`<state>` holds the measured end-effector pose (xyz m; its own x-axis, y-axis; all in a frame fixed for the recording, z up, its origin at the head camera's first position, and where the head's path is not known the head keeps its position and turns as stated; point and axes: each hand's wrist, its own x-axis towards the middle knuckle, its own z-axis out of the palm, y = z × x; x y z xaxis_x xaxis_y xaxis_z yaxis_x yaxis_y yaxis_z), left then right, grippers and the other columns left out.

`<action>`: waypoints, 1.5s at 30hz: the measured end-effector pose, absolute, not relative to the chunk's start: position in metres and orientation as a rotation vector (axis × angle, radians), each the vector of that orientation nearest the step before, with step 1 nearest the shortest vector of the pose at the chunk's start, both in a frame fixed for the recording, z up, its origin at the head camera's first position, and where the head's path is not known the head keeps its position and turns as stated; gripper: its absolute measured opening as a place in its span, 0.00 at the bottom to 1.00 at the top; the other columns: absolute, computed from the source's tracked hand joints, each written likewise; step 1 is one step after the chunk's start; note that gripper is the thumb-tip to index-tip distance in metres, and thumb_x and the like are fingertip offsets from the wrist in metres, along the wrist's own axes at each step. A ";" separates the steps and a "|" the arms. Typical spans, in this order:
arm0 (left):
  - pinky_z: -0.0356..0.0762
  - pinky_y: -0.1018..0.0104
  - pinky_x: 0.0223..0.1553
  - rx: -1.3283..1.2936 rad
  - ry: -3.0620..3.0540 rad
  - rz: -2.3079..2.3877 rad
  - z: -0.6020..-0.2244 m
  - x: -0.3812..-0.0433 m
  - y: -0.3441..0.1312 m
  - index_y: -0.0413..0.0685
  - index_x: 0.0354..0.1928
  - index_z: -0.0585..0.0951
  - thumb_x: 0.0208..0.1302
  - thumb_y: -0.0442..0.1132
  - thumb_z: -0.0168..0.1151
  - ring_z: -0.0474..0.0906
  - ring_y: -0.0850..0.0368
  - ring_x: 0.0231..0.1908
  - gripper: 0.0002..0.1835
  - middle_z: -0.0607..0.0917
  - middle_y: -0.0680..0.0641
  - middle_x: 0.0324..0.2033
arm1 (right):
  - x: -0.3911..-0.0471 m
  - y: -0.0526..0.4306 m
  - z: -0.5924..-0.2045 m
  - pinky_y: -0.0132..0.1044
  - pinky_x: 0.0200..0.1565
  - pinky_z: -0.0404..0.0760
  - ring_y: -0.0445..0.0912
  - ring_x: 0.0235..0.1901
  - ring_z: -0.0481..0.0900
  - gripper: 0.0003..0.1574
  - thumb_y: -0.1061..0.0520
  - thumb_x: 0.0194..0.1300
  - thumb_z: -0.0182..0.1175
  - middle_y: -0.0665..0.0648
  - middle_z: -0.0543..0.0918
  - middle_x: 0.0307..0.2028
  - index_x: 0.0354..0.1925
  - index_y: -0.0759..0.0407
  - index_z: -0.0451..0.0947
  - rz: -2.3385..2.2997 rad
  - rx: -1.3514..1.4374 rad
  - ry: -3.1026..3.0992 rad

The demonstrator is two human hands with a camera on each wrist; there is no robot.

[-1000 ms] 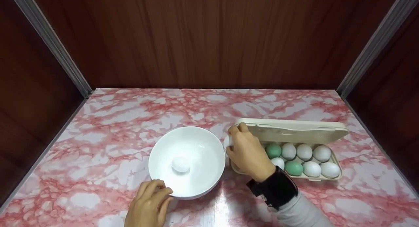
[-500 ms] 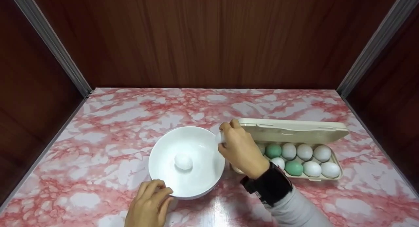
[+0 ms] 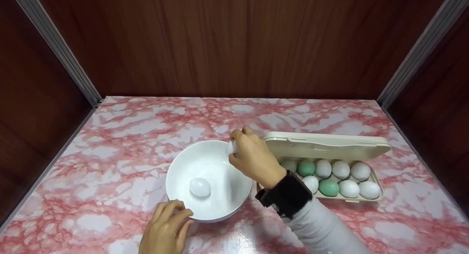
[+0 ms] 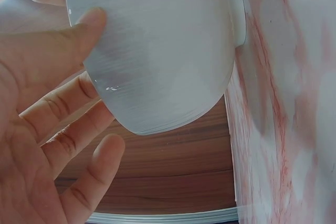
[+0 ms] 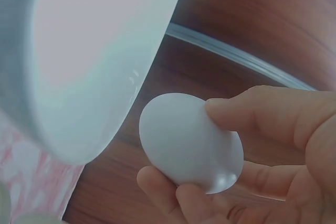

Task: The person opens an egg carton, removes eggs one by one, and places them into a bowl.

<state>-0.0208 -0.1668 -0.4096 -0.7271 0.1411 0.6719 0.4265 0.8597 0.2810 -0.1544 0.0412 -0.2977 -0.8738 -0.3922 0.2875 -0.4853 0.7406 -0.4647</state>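
A white bowl (image 3: 183,166) stands on the table in the head view, with one white egg (image 3: 200,187) lying inside it. My left hand (image 3: 165,226) grips the bowl's near-left rim. In the left wrist view its thumb (image 4: 93,22) presses the outer wall while the fingers reach behind the rim. Over the bowl's right rim, my right hand (image 3: 254,157) pinches a second white egg (image 5: 184,140) between thumb and fingers. The right wrist view shows that egg beside the bowl's edge. To the right is an egg carton (image 3: 328,138), lid raised, holding several white and green eggs.
The table (image 3: 110,180) has a red and white marbled top. Brown wood-grain panels (image 3: 234,45) stand at its back and both sides, with metal strips (image 3: 55,45) in the corners. The carton's raised lid stands just right of the right hand.
My right hand has carried the held egg left, from beside the carton to over the bowl's rim. The egg in the bowl has shifted and turned slightly. My left hand stays at the rim.
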 end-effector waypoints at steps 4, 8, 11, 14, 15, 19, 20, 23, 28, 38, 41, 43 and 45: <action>0.86 0.64 0.36 -0.408 -2.378 -0.563 -0.410 -0.020 -0.167 0.50 0.29 0.86 0.39 0.30 0.79 0.76 0.52 0.40 0.14 0.82 0.51 0.37 | -0.159 0.033 -0.297 0.42 0.34 0.81 0.51 0.33 0.77 0.21 0.66 0.53 0.63 0.64 0.79 0.41 0.47 0.69 0.78 0.846 0.733 -2.787; 0.86 0.63 0.37 -0.399 -2.380 -0.560 -0.409 -0.019 -0.167 0.49 0.30 0.87 0.39 0.31 0.79 0.76 0.54 0.41 0.13 0.82 0.51 0.38 | -0.165 0.021 -0.295 0.42 0.36 0.82 0.51 0.34 0.78 0.23 0.65 0.54 0.63 0.66 0.79 0.45 0.50 0.70 0.77 0.858 0.748 -2.836; 0.86 0.63 0.38 -0.405 -2.362 -0.558 -0.408 -0.019 -0.167 0.49 0.30 0.87 0.39 0.31 0.79 0.75 0.55 0.41 0.13 0.82 0.52 0.38 | -0.171 0.013 -0.295 0.40 0.35 0.80 0.50 0.33 0.76 0.23 0.66 0.54 0.63 0.66 0.79 0.46 0.50 0.71 0.77 0.859 0.772 -2.869; 0.86 0.63 0.38 -0.415 -2.345 -0.552 -0.408 -0.019 -0.168 0.49 0.30 0.87 0.40 0.32 0.78 0.75 0.56 0.41 0.12 0.82 0.52 0.38 | -0.176 0.006 -0.298 0.38 0.32 0.78 0.49 0.31 0.74 0.22 0.66 0.53 0.62 0.66 0.79 0.44 0.49 0.71 0.78 0.861 0.801 -2.884; 0.86 0.62 0.38 -0.416 -2.344 -0.551 -0.408 -0.019 -0.168 0.49 0.30 0.86 0.40 0.32 0.78 0.75 0.56 0.42 0.12 0.82 0.52 0.38 | -0.178 0.005 -0.299 0.38 0.32 0.77 0.49 0.31 0.73 0.22 0.67 0.53 0.62 0.66 0.79 0.44 0.49 0.71 0.78 0.864 0.810 -2.888; 0.86 0.63 0.38 -0.451 -2.337 -0.543 -0.410 -0.022 -0.166 0.51 0.30 0.86 0.40 0.33 0.78 0.75 0.56 0.42 0.12 0.82 0.53 0.39 | -0.182 0.002 -0.304 0.37 0.32 0.76 0.48 0.32 0.72 0.23 0.65 0.53 0.64 0.64 0.79 0.44 0.50 0.70 0.78 0.867 0.804 -2.917; 0.86 0.64 0.38 -0.460 -2.334 -0.543 -0.410 -0.022 -0.166 0.51 0.30 0.86 0.40 0.33 0.78 0.75 0.56 0.41 0.13 0.82 0.53 0.38 | -0.183 0.002 -0.305 0.37 0.33 0.76 0.48 0.32 0.73 0.23 0.64 0.53 0.64 0.63 0.79 0.44 0.50 0.69 0.78 0.865 0.805 -2.924; 0.85 0.65 0.37 -0.479 -2.322 -0.538 -0.413 -0.023 -0.168 0.52 0.30 0.86 0.39 0.33 0.78 0.75 0.56 0.41 0.13 0.82 0.54 0.38 | -0.186 -0.001 -0.308 0.38 0.36 0.77 0.48 0.34 0.73 0.25 0.63 0.54 0.66 0.63 0.79 0.45 0.51 0.68 0.78 0.874 0.824 -2.939; 0.84 0.65 0.37 -0.479 -2.325 -0.529 -0.414 -0.024 -0.171 0.53 0.30 0.86 0.41 0.33 0.77 0.74 0.56 0.41 0.12 0.82 0.53 0.38 | -0.192 -0.008 -0.312 0.38 0.39 0.78 0.48 0.37 0.73 0.25 0.63 0.54 0.67 0.63 0.80 0.45 0.51 0.67 0.78 0.898 0.840 -2.949; 0.85 0.62 0.35 -0.484 -2.348 -0.528 -0.415 -0.024 -0.176 0.52 0.29 0.86 0.39 0.33 0.78 0.73 0.54 0.41 0.12 0.82 0.52 0.37 | -0.195 -0.018 -0.324 0.41 0.44 0.84 0.49 0.46 0.81 0.26 0.58 0.55 0.73 0.58 0.83 0.51 0.54 0.58 0.81 0.793 0.830 -3.093; 0.85 0.63 0.35 -0.489 -2.356 -0.524 -0.416 -0.024 -0.176 0.52 0.29 0.87 0.38 0.33 0.78 0.74 0.53 0.40 0.13 0.82 0.51 0.37 | -0.196 -0.020 -0.326 0.40 0.46 0.84 0.49 0.49 0.81 0.26 0.61 0.54 0.73 0.57 0.83 0.52 0.53 0.56 0.82 0.756 0.861 -3.102; 0.85 0.63 0.34 -0.493 -2.351 -0.523 -0.416 -0.024 -0.175 0.51 0.29 0.87 0.38 0.32 0.78 0.74 0.53 0.40 0.13 0.82 0.51 0.36 | -0.197 -0.020 -0.328 0.39 0.47 0.84 0.48 0.49 0.81 0.26 0.62 0.53 0.73 0.56 0.84 0.52 0.52 0.56 0.83 0.736 0.889 -3.106; 0.85 0.64 0.33 -0.494 -2.346 -0.527 -0.416 -0.025 -0.175 0.51 0.29 0.86 0.38 0.32 0.78 0.74 0.53 0.40 0.13 0.83 0.51 0.36 | -0.198 -0.020 -0.329 0.38 0.47 0.83 0.48 0.48 0.81 0.25 0.63 0.52 0.73 0.56 0.85 0.51 0.51 0.58 0.83 0.722 0.924 -3.109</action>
<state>-0.0245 -0.1747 -0.4160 -0.7016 0.2047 0.6825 0.4768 0.8466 0.2363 -0.1981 -0.0204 -0.3289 -0.8301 -0.5555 -0.0492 -0.4769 0.7528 -0.4536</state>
